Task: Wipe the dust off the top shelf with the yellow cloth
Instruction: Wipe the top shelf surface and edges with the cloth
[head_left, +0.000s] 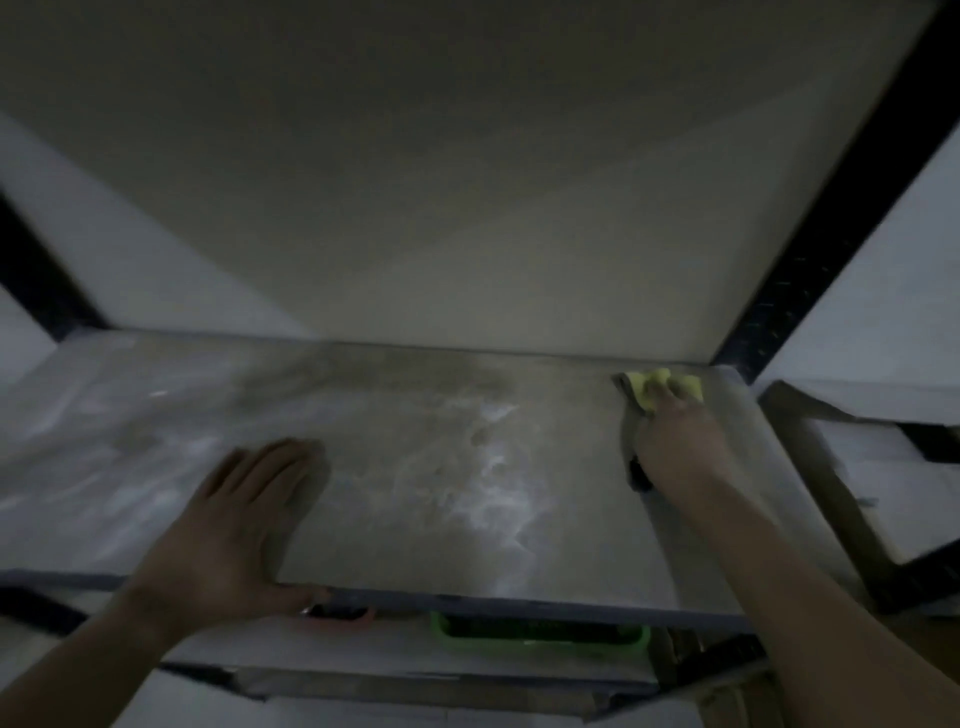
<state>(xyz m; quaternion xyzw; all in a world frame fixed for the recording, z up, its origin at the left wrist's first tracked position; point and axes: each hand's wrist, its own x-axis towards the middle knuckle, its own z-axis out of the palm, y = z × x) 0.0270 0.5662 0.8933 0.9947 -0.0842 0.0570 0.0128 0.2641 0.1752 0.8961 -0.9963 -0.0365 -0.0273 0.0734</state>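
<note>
The top shelf (415, 467) is a grey board streaked with pale dust, most of it across the middle and left. A yellow cloth (644, 392) lies bunched at the shelf's far right corner. My right hand (675, 441) presses down on the cloth, its fingers curled over it. My left hand (239, 519) lies flat on the shelf near the front left edge, fingers straight and thumb along the rim. The picture is dim and blurred.
A pale wall (467, 182) rises behind the shelf. Black frame posts stand at the back right (841, 208) and back left (36, 275). Below the front edge sit a green tray (540, 636) and a pinkish one (343, 613) on a lower shelf.
</note>
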